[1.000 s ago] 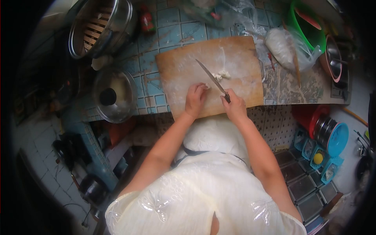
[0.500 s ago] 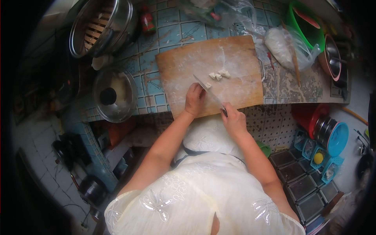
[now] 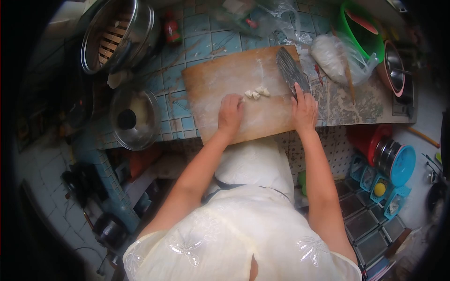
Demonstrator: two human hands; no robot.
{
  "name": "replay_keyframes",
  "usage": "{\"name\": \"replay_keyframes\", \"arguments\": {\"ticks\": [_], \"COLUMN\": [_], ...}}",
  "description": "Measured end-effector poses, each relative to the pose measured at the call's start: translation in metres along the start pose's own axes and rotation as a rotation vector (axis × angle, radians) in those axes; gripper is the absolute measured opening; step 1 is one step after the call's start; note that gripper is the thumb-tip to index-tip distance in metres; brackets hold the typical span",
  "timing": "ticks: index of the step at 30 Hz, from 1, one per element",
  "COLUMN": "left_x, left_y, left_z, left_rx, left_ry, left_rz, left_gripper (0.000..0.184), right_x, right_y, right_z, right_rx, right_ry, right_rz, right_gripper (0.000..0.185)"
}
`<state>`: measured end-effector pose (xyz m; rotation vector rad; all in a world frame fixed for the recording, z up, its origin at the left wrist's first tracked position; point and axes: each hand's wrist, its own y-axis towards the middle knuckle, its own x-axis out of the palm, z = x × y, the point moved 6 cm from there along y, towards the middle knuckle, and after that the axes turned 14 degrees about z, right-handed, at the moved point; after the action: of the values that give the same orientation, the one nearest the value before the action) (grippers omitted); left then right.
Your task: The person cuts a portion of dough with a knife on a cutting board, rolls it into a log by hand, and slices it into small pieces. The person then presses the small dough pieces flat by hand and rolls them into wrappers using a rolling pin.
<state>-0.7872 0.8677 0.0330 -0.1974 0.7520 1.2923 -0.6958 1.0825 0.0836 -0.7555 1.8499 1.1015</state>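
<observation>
A wooden board (image 3: pixel 262 114) dusted with flour lies across the counter. Several small pieces of white dough (image 3: pixel 256 93) sit together near its middle. My left hand (image 3: pixel 230 116) rests on the board just left of them, fingers curled and closed; whatever may be under them is hidden. At the board's right side my right hand (image 3: pixel 305 111) has its fingers over the handle of a kitchen knife (image 3: pixel 291 68). Its broad grey blade is turned flat and points away from me over the board's far right corner.
Right of the board are a plastic bag of white flour (image 3: pixel 328 58), a thin wooden stick (image 3: pixel 349 79), a green basin (image 3: pixel 346 23) and a pink-rimmed bowl (image 3: pixel 388 70). On the left stand a steamer pot (image 3: pixel 86 49) and a glass-lidded pan (image 3: pixel 136 133). A red-capped bottle (image 3: pixel 172 30) stands behind.
My right hand has carried the knife from the dough to the board's right side and turned the blade flat. The small piece beside the blade no longer shows. My left hand stays near the dough.
</observation>
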Motion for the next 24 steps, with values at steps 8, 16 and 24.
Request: {"name": "replay_keyframes", "arguments": {"ticks": [8,16,24], "left_x": [-0.011,0.003,0.007], "left_y": [0.034,0.036,0.037], "left_z": [-0.017,-0.019,-0.003], "left_rx": [0.005,-0.057,-0.082], "left_ry": [0.132,0.15,0.207], "left_rz": [-0.007,-0.067,0.014], "left_gripper": [0.021,0.023,0.028], "right_x": [0.058,-0.009,0.007], "right_y": [0.038,0.05,0.088], "right_z": [0.019,0.17,0.232], "right_rx": [-0.053,0.313,0.261], "right_ry": [0.022,-0.196,-0.205], "right_rz": [-0.104,0.388,0.145], "right_gripper": [0.046,0.03,0.039]}}
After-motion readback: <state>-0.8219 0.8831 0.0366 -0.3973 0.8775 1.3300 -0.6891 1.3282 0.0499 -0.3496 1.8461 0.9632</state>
